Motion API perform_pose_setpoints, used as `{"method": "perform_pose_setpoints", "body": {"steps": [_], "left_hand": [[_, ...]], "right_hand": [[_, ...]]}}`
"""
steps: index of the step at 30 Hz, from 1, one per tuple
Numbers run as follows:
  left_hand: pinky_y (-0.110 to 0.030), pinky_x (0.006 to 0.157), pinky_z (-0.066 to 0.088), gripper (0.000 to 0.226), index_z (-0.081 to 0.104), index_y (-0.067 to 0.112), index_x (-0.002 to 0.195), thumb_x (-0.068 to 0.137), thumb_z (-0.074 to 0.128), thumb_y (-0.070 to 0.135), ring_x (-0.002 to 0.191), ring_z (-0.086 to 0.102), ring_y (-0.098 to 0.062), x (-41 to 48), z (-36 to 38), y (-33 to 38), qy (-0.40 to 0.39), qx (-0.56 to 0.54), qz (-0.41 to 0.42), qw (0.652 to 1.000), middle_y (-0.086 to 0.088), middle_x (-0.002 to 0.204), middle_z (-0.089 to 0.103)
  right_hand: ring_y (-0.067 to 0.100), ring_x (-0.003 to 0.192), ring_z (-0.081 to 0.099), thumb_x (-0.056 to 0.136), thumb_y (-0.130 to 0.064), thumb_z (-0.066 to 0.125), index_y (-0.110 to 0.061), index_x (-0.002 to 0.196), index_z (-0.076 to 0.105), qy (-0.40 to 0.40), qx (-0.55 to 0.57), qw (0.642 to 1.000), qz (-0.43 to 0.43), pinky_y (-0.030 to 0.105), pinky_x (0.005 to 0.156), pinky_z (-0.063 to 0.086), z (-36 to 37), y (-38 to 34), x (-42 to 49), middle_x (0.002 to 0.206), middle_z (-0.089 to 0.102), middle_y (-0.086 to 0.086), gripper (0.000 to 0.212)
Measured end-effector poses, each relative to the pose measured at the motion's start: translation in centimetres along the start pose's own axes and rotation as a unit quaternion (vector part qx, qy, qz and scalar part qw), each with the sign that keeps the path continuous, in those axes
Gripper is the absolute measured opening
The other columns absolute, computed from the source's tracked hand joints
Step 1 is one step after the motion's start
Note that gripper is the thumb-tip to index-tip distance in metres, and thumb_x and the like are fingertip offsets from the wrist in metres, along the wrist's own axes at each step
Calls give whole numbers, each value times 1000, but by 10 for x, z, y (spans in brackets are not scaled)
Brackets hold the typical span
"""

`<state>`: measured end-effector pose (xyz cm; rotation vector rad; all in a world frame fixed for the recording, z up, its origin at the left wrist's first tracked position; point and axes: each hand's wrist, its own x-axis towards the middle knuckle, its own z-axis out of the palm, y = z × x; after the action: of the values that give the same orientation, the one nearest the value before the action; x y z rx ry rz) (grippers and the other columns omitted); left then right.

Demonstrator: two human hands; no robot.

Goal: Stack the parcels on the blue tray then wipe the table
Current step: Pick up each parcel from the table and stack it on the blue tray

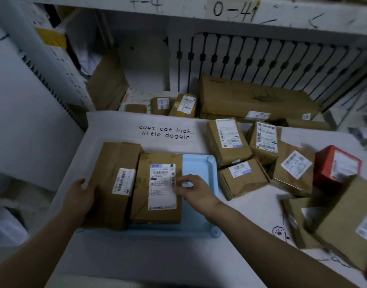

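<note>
Two brown cardboard parcels lie side by side on the pale blue tray (199,169). My left hand (79,201) holds the left edge of the larger left parcel (114,183), fingers curled round its side. My right hand (194,191) rests on the right edge of the middle parcel (157,188), fingertips touching its white label. The right part of the tray is bare. Several more brown parcels (228,140) and a red box (336,167) lie on the white table to the right.
The white tablecloth (166,132) bears printed words. Beyond the table's far edge lie a long carton (255,98) and small parcels (184,104), before a barred rail. A big carton (348,221) sits at the near right. A wall stands at left.
</note>
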<state>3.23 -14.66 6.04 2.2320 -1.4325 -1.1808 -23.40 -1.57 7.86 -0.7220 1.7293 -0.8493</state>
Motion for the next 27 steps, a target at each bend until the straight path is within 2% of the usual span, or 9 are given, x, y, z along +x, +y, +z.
{"method": "perform_pose_setpoints", "body": {"steps": [3,6,7,10,12,16,20,25,27], "left_hand": [[-55,104,41,49,47,3,138,96,54,27,121,51,-46,-17,16,22,106,30,103,989,-28,135,52],[-48,78,51,32,63,-8,91,94,50,22,90,63,-46,-40,36,56,158,77,197,965,-29,95,66],[-47,80,50,31,63,-5,86,94,47,21,87,62,-44,-50,46,68,150,80,221,960,-26,93,65],[-38,92,45,18,65,15,98,94,50,23,100,58,-28,-90,84,102,100,46,309,945,-8,105,64],[-45,98,46,24,68,18,104,87,55,27,108,57,-27,-110,113,116,62,23,346,936,-5,112,65],[-51,93,50,15,67,24,103,88,65,20,107,56,-26,-143,172,129,-66,6,337,939,8,107,56],[-32,88,44,14,67,20,103,91,65,14,101,55,-20,-177,221,136,-160,36,317,934,3,108,55],[-27,75,46,13,65,20,96,89,65,10,97,62,-24,-212,273,145,-261,44,279,923,-9,106,65],[-23,75,45,12,65,21,101,90,65,15,98,61,-20,-226,291,147,-286,51,278,916,-6,107,65]], "right_hand": [[20,116,58,91,-25,70,-17,120,64,-2,24,1000,20,29,85,52,-18,10,-9,130,57,1,31],[20,107,62,91,-22,68,-15,123,64,15,33,999,37,37,94,53,-42,25,-16,122,61,2,33],[20,101,62,91,-21,68,-14,123,63,22,44,998,45,36,92,53,-52,30,-19,117,62,2,33],[18,88,61,93,-17,66,-11,122,62,41,87,993,65,33,82,53,-85,41,-28,108,65,5,30],[19,83,59,94,-13,64,-8,119,62,55,107,990,71,31,74,51,-105,47,-35,101,64,7,26],[22,80,57,93,-9,62,-6,110,64,88,143,982,81,32,71,48,-145,63,-50,93,64,8,17],[22,79,60,96,-9,60,-12,104,64,134,175,971,92,32,70,50,-177,87,-66,92,65,8,10],[22,71,61,94,-19,64,-14,93,64,312,163,933,72,35,63,52,-219,128,-89,83,67,6,5],[26,76,64,91,-23,67,-18,85,61,406,142,900,63,39,70,55,-238,146,-96,79,67,7,10]]}}
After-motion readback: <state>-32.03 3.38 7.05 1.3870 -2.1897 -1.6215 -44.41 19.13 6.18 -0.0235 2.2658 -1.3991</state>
